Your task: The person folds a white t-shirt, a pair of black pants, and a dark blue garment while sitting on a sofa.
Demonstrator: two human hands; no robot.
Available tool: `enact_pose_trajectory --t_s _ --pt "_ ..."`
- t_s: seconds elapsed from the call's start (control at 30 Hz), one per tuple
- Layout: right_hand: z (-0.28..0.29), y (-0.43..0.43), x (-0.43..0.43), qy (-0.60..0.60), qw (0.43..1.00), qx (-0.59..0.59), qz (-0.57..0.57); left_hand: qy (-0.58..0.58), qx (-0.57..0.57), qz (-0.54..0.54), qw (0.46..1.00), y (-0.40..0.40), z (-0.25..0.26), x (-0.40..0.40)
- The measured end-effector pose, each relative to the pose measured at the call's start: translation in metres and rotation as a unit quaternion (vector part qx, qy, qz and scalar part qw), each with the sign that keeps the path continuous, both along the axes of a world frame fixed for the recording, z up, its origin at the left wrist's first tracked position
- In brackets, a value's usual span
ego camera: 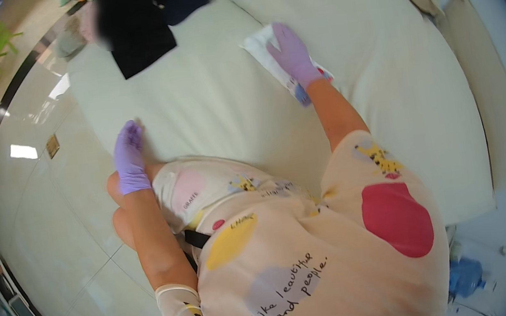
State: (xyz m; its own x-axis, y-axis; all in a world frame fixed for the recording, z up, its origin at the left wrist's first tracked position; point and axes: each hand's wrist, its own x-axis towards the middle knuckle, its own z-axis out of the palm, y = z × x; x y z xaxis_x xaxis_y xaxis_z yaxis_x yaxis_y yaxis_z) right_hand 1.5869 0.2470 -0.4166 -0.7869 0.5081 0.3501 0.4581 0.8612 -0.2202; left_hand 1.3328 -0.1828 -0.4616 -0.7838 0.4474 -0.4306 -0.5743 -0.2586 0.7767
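My right hand point(292, 53), in a thin purple glove, lies on a white soft pack point(261, 46) with coloured print at its near end. The thumb points away from the fingers across the top of the pack. Whether the fingers grip its edge is not visible. Under the pack is a pale, smooth sofa seat point(206, 101). My left hand point(130, 157), gloved in the same purple, is above the front edge of the seat, close to my knee point(114, 189). Its fingers are curled together, and no object shows in them.
Dark folded cloth point(140, 43) lies on the seat's far left part. Beige cushions point(484, 77) line the right side. Shiny floor tiles point(61, 209) stretch along the left, with a small brown item point(53, 146) on them. A blue plastic bottle point(466, 277) is at lower right.
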Motion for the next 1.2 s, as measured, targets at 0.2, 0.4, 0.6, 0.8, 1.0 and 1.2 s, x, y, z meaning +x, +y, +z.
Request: enact_pose_trajectory --t_s 0.2,0.4,0.6,0.8,1.0,1.2 --pt "-0.002 -0.012 -0.012 -0.030 0.990 0.135 -0.026 0.004 -0.004 0.025 1.000 0.007 0.012 0.007" --pt "0.025 -0.068 -0.091 0.018 0.998 0.023 0.055 0.009 -0.033 0.025 0.999 0.004 0.019 0.009" --pt "0.018 -0.137 -0.190 -0.075 0.963 0.109 0.237 -0.012 -0.010 0.038 0.999 0.009 0.015 0.009" --pt "-0.015 -0.117 -0.262 -0.132 0.962 0.127 0.203 -0.014 -0.003 0.040 0.999 0.009 0.022 0.011" --pt "0.010 -0.132 -0.256 -0.145 0.981 -0.056 0.119 -0.009 0.006 0.035 0.999 0.004 0.019 0.011" --pt "0.056 -0.236 -0.183 -0.114 0.793 -0.523 0.290 -0.084 0.113 -0.013 0.990 0.001 0.042 0.018"
